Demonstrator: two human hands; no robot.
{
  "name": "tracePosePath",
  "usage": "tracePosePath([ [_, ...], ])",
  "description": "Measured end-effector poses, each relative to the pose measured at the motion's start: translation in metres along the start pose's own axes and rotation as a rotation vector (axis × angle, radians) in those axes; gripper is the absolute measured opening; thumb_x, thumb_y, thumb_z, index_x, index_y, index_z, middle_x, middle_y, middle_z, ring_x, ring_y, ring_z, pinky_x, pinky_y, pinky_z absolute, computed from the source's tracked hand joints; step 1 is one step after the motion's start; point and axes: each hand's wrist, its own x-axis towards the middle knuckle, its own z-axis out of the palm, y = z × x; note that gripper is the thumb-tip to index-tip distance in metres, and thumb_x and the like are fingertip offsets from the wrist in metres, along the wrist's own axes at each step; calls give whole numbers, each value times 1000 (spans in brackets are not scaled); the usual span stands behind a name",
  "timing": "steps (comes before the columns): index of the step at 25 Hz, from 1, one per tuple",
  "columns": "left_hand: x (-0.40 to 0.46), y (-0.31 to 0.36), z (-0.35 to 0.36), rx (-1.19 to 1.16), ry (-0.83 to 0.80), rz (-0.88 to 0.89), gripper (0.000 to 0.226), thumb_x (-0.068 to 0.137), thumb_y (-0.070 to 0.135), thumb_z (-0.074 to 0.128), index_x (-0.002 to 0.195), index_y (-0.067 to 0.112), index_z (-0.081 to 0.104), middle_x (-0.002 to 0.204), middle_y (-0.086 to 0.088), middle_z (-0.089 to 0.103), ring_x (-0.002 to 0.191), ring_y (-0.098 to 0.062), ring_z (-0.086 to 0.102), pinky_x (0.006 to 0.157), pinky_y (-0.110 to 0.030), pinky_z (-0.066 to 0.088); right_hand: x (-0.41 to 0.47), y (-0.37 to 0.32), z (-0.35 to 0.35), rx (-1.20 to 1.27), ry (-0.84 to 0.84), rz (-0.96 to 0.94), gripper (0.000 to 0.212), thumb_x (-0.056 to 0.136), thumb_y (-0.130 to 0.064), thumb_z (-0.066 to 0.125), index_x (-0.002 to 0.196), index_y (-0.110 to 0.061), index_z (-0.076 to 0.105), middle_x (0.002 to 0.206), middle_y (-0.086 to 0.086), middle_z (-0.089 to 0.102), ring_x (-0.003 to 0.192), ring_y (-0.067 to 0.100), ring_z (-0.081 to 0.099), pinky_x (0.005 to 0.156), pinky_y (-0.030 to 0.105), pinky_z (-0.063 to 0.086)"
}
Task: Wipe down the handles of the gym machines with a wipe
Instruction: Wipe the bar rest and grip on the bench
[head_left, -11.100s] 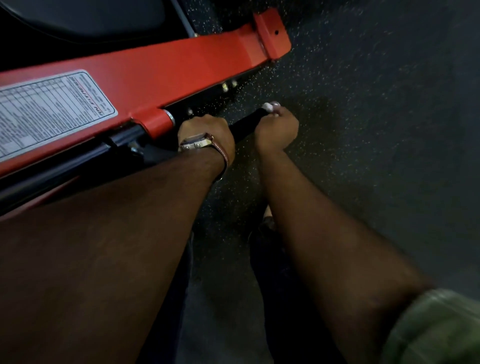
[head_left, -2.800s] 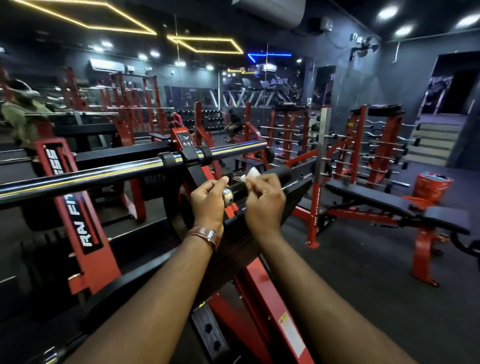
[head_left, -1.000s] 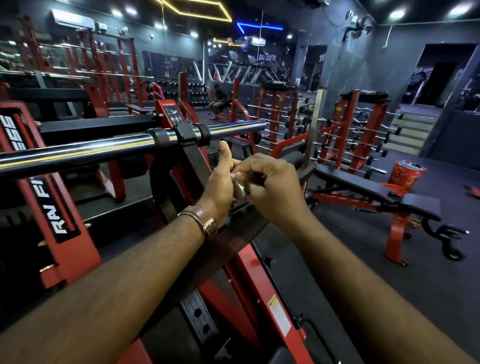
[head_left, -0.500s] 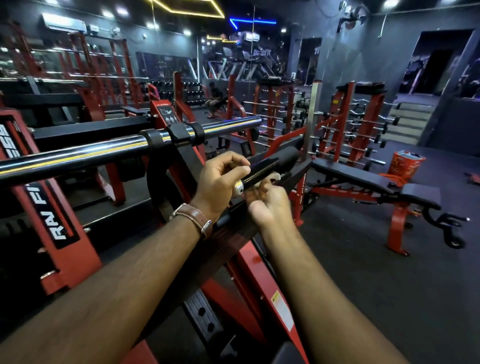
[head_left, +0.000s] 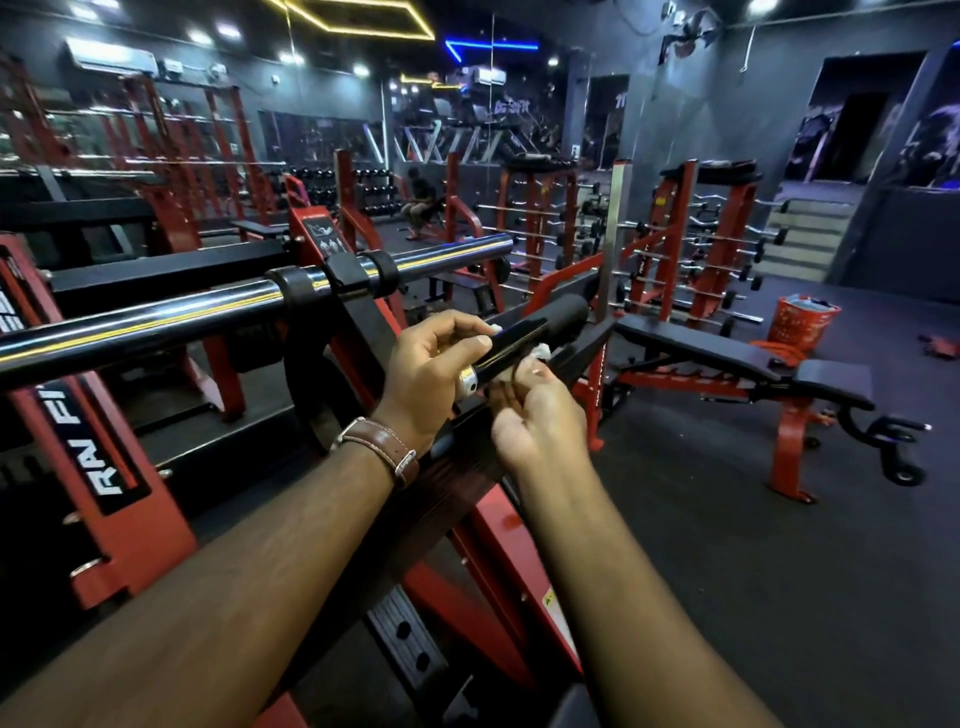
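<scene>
The person stands at a red machine, both arms stretched toward its black handle (head_left: 524, 340), which runs from a chrome end cap near them out to a thick foam grip further off. The left hand (head_left: 434, 364) is curled over the near end of the handle, thumb along the top, seemingly to steady it while the other hand works. A scrap of white wipe (head_left: 494, 328) shows at the left fingertips. The right hand (head_left: 530, 415) comes up from beneath the handle with its fingers curled, and more white (head_left: 540, 352) peeks out just above them; it looks like the wipe is being drawn round the underside, though whether that hand truly pinches it I cannot tell. A long chrome bar (head_left: 208, 306) crosses on the left, well apart from the hands. A bench (head_left: 727, 358) and an orange bucket (head_left: 805, 325) stand far right on the floor.

Compared with half a second ago, the left hand has slid a little further along the handle, uncovering the end cap, and the right hand sits lower and nearer, under the handle, not beside it.
</scene>
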Motion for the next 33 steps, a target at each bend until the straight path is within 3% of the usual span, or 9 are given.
tracePosePath([
  [2, 0, 2, 1, -80, -23, -84, 31, 72, 24, 67, 95, 4, 73, 105, -38, 62, 85, -42, 60, 77, -53, 45, -9, 2, -2, -165, 60, -197, 8, 93, 1, 64, 90, -5, 68, 73, 6, 68, 62, 15, 65, 54, 24, 56],
  [5, 1, 11, 2, -144, -119, -255, 36, 82, 12, 59, 112, -4, 66, 115, -39, 61, 91, -46, 66, 77, -52, 57, 3, -11, -1, -562, 95, -666, 6, 86, -9, 76, 82, -12, 74, 82, 1, 72, 74, 14, 70, 71, 33, 62],
  [11, 22, 47, -10, 90, -389, -438, 26, 94, -3, 50, 112, -6, 68, 102, -28, 70, 76, -35, 70, 51, -32, 56, -9, -26, -6, -1222, -473, -1371, 13, 75, -10, 73, 87, -14, 78, 84, -13, 69, 84, 15, 66, 73, 26, 53],
  [13, 23, 48, -2, 235, -423, -443, 20, 98, 2, 52, 112, -3, 66, 93, -23, 68, 65, -28, 67, 43, -25, 47, 8, -39, -4, -1339, -410, -1386, 21, 73, -13, 66, 89, -16, 79, 81, -23, 61, 84, 17, 65, 73, 28, 55],
  [17, 19, 30, 7, 249, -292, -366, 25, 95, 5, 60, 119, 3, 66, 89, -21, 69, 54, -20, 62, 43, -25, 42, 28, -53, 2, -1237, -270, -1093, 21, 74, -9, 63, 86, -19, 78, 81, -4, 73, 77, 6, 70, 76, 30, 60],
  [21, 16, 22, 5, 235, -239, -265, 12, 91, 6, 65, 99, 7, 74, 88, -26, 72, 55, -24, 63, 53, -34, 47, 12, -45, -3, -1278, -334, -1099, 33, 75, 9, 61, 89, -13, 79, 83, -7, 75, 79, 2, 69, 77, 21, 58],
  [24, 15, 23, 9, 178, -167, -300, 20, 90, 2, 66, 110, 5, 70, 86, -22, 72, 54, -25, 63, 45, -28, 44, 34, -64, 13, -1277, -212, -1095, 36, 72, 9, 56, 86, -14, 79, 81, -6, 74, 77, 3, 69, 78, 28, 59],
  [30, -19, -3, 46, 65, 543, 59, 8, 75, 15, 73, 81, 21, 72, 82, 1, 75, 78, -21, 72, 73, -50, 60, 10, -49, -12, -1232, -404, -1107, 27, 80, 10, 63, 91, -9, 78, 90, -4, 74, 86, 0, 67, 78, 12, 51],
  [33, -14, -6, 68, -260, 770, 92, 19, 77, -4, 73, 93, -1, 63, 88, -10, 76, 88, -23, 74, 85, -47, 59, 42, -74, 6, -1287, -346, -1077, 27, 79, 4, 62, 89, -14, 78, 85, -8, 74, 81, 1, 67, 79, 22, 56],
])
